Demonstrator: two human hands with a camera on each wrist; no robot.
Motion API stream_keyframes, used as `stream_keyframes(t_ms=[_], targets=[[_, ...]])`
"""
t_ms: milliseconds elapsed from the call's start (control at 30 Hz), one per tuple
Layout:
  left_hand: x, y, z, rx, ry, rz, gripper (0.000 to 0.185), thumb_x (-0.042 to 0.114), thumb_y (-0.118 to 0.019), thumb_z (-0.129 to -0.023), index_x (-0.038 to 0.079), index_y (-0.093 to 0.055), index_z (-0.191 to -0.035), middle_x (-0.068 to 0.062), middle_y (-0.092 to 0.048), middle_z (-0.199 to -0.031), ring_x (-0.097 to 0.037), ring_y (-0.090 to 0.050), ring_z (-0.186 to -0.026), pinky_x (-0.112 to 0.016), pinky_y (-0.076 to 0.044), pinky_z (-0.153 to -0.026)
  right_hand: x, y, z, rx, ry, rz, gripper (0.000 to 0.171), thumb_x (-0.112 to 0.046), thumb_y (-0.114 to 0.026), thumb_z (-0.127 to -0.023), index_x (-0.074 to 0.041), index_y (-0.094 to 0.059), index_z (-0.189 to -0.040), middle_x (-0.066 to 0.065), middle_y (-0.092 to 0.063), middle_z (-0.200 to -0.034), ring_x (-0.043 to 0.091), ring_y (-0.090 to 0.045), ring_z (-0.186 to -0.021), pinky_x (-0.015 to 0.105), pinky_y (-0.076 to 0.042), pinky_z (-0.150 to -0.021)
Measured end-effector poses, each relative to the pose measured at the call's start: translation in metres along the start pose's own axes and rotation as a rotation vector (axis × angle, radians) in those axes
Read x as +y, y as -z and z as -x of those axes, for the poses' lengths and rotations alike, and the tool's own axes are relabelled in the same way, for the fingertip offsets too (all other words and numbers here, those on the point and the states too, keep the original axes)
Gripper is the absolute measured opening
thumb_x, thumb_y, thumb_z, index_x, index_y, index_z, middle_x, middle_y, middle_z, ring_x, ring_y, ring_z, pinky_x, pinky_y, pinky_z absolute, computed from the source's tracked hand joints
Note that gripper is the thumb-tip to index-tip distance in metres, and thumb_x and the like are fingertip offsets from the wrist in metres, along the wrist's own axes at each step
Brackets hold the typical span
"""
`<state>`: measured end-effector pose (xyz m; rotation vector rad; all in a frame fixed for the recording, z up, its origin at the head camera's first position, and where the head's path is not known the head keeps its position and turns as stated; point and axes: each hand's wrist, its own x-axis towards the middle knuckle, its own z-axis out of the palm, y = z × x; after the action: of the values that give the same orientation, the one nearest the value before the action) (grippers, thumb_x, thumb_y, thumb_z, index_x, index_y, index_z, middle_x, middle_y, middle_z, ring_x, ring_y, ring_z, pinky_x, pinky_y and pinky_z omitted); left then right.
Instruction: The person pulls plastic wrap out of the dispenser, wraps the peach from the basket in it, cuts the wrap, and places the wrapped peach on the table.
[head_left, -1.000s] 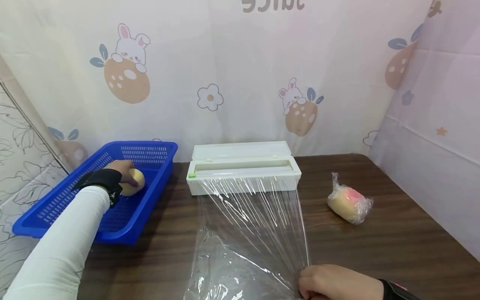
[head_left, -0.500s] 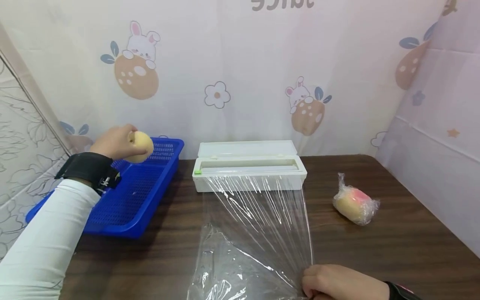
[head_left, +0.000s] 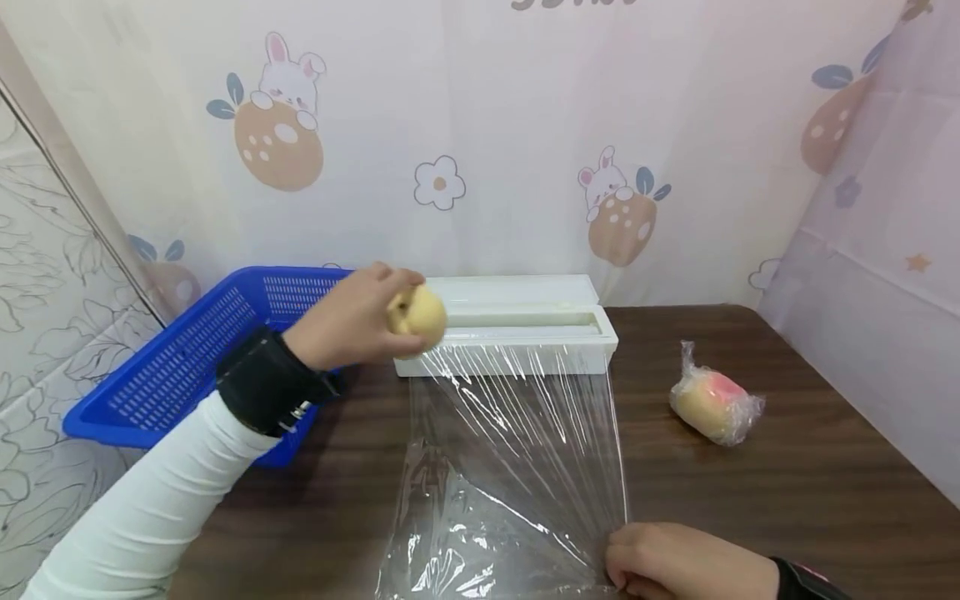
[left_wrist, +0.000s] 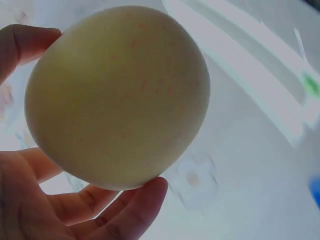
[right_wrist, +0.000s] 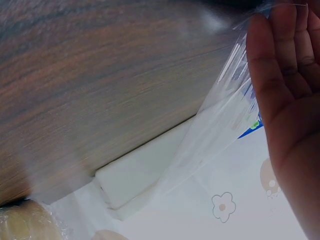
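My left hand (head_left: 356,321) holds a round pale yellow fruit (head_left: 422,318) between thumb and fingers, in front of the left end of the white wrap dispenser (head_left: 517,361). Faint reddish specks show on the fruit (left_wrist: 120,100) in the left wrist view; its exact kind is unclear. From the dispenser, a sheet of clear plastic wrap (head_left: 517,450) stretches toward me over the dark wooden table. My right hand (head_left: 678,560) pinches the near right corner of that wrap. In the right wrist view the film runs from the fingers (right_wrist: 262,55) back to the dispenser (right_wrist: 145,160).
A blue plastic basket (head_left: 150,400) stands at the left, partly hidden by my left arm. A fruit wrapped in film (head_left: 712,406), yellow and pink, lies on the table (head_left: 795,500) at the right. The dispenser's lid (head_left: 517,290) is raised. Printed curtains stand behind.
My left hand has lifted the pale yellow fruit out of the blue basket and carried it right, to the dispenser's left end. My right hand keeps its hold on the wrap.
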<state>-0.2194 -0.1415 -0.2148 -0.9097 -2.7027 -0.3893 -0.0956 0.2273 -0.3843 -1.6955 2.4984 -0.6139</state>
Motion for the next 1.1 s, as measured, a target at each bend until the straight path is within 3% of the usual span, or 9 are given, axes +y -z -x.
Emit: stream_keyframes(t_ms=[167,400,567,733,867,1100], targets=[[0.034,-0.020,0.001,-0.022,-0.188,0.015,0.065,0.040,-0.079,-0.068,0.008,-0.058,-0.122,-0.011,-0.060,-0.098,-0.020,-0.054,-0.081,-0.029,-0.047,-0.065,-0.001,0.001,-0.001,-0.018,-0.027,0.047,0.031,0.002,-0.067,-0.073,-0.024,-0.050,-0.076,-0.018,-0.039,-0.072,-0.009,-0.034,-0.067,0.000,-0.026,-0.060],[0.070,-0.050,0.014,-0.135,-0.332,0.045,0.061,0.038,-0.078,-0.069,0.011,-0.058,-0.120,-0.005,-0.058,-0.097,-0.015,-0.051,-0.082,-0.022,-0.045,-0.066,-0.001,0.001,-0.001,-0.052,-0.045,0.036,0.027,-0.003,-0.068,-0.078,-0.025,-0.052,-0.078,-0.019,-0.041,-0.074,-0.009,-0.036,-0.067,0.001,-0.027,-0.060],[0.094,-0.076,0.027,-0.220,-0.418,-0.035,0.059,0.046,-0.075,-0.069,0.017,-0.057,-0.117,0.002,-0.055,-0.094,-0.010,-0.048,-0.083,-0.017,-0.042,-0.069,-0.002,0.001,0.000,-0.047,-0.042,0.057,0.026,-0.005,-0.069,-0.078,-0.025,-0.052,-0.079,-0.019,-0.041,-0.075,-0.009,-0.037,-0.068,0.001,-0.027,-0.060],[0.109,-0.098,0.039,-0.297,-0.438,-0.120,0.059,0.049,-0.074,-0.069,0.020,-0.056,-0.117,0.004,-0.054,-0.097,-0.008,-0.047,-0.083,-0.015,-0.041,-0.068,-0.003,0.002,-0.001,-0.050,-0.054,0.064,0.024,-0.007,-0.068,-0.080,-0.026,-0.053,-0.080,-0.020,-0.041,-0.076,-0.009,-0.037,-0.067,0.002,-0.027,-0.060],[0.112,-0.110,0.045,-0.306,-0.432,-0.169,0.060,0.052,-0.074,-0.069,0.019,-0.057,-0.117,0.003,-0.054,-0.097,-0.008,-0.047,-0.082,-0.015,-0.042,-0.067,-0.005,0.001,-0.002,-0.055,-0.066,0.063,0.023,-0.008,-0.068,-0.081,-0.026,-0.053,-0.080,-0.020,-0.041,-0.076,-0.009,-0.037,-0.067,0.002,-0.027,-0.059],[0.110,-0.127,0.051,-0.310,-0.369,-0.141,0.058,0.050,-0.074,-0.069,0.020,-0.058,-0.116,0.004,-0.052,-0.093,-0.007,-0.045,-0.081,-0.014,-0.040,-0.062,-0.005,-0.001,-0.002,-0.051,-0.056,0.050,0.025,-0.006,-0.068,-0.079,-0.026,-0.053,-0.079,-0.020,-0.041,-0.075,-0.009,-0.037,-0.067,0.002,-0.026,-0.059]])
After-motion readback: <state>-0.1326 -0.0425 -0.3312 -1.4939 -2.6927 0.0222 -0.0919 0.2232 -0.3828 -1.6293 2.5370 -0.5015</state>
